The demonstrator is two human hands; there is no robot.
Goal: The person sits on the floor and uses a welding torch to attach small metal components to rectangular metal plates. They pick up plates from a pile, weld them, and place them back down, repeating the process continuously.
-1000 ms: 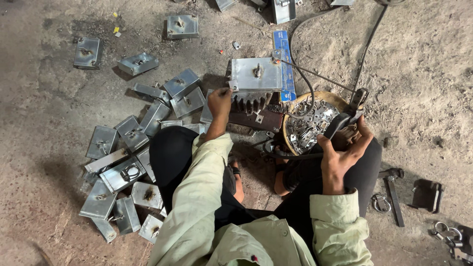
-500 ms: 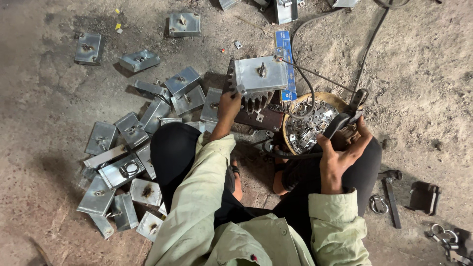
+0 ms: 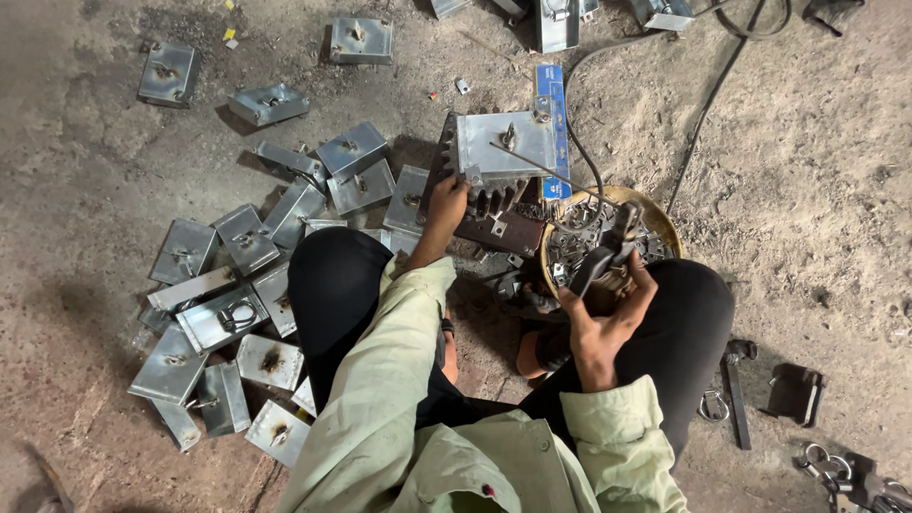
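I sit on a dirt floor, legs folded. My left hand (image 3: 446, 203) reaches forward and grips the near edge of a grey metal box (image 3: 503, 144) that rests on a dark rusty iron block (image 3: 499, 231). My right hand (image 3: 604, 309) is closed round a black welding electrode holder (image 3: 598, 255); its thin rod (image 3: 541, 163) slants up across the box top. A black cable (image 3: 589, 152) runs away from the holder toward the top of the view. A round brass-rimmed pan (image 3: 657, 220) of small metal parts sits just behind my right hand.
Several similar grey metal boxes (image 3: 228, 313) lie heaped to my left, with more scattered farther off (image 3: 361, 40). A blue flat bar (image 3: 551, 104) lies behind the box. A hammer (image 3: 733, 380), a dark block (image 3: 796, 394) and metal rings (image 3: 825, 461) lie at my right.
My left hand has shifted the grey box slightly and kept its grip on the near edge. The electrode rod now lies across the box top. My right hand stays by the pan.
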